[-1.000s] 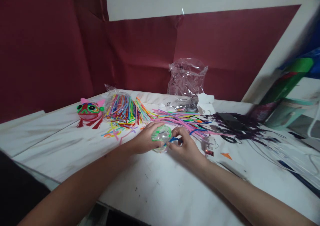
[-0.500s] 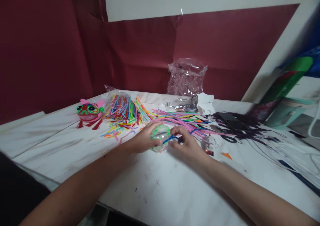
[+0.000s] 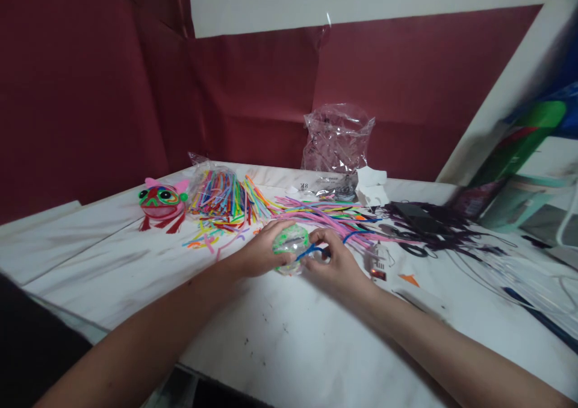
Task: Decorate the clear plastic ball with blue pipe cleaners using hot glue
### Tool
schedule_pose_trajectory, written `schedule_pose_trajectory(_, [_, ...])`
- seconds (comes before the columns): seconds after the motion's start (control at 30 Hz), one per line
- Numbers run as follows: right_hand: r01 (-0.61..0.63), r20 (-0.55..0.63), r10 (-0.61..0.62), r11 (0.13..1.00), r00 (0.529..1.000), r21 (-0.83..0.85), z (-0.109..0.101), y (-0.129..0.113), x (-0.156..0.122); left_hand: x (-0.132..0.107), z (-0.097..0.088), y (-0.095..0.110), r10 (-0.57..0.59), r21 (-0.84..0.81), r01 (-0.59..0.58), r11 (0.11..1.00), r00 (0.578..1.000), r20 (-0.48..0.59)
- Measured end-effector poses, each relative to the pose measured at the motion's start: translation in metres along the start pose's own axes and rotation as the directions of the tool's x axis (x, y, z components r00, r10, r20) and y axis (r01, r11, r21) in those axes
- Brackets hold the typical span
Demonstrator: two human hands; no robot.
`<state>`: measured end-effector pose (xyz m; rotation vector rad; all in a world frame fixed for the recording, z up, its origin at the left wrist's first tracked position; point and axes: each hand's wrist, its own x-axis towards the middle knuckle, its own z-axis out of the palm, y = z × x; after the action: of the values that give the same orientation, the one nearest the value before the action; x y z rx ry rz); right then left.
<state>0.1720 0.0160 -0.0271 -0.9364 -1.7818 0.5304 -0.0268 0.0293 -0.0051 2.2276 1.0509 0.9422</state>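
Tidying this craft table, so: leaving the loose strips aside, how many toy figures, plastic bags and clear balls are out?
Toy figure: 1
Plastic bags: 2, one upright, one holding strips
Clear ball: 1, in the left hand
Total: 4

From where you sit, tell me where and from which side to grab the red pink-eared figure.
Probably take the red figure by its wide head, fingers front and back, from above: the splayed legs look flimsy, and the bag of coloured sticks crowds it on the right.

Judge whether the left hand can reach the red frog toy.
Likely yes, but it is busy: the left hand cups the clear ball, and only white table and stray strips separate it from the frog toy.
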Motion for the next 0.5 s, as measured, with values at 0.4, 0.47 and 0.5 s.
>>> schedule_pose_trajectory(0.4, [0.051,-0.023,-0.052,0.999,0.998,-0.015,0.0012,0.0047,-0.0023,-0.0004,0.0007,0.0022,-0.016,0.037,0.016,0.999,1.000,0.016])
schedule_pose_trajectory(0.47, [0.057,-0.025,-0.057,0.998,0.998,-0.009,0.0009,0.0044,-0.0024,-0.0001,0.0003,0.0035,-0.017,0.032,0.016,0.999,1.000,0.017])
schedule_pose_trajectory(0.5, [0.050,-0.020,-0.050,0.999,0.999,0.001,0.0004,0.0039,-0.0020,0.0000,-0.0001,0.0040,-0.018,0.020,0.018,1.000,1.000,0.017])
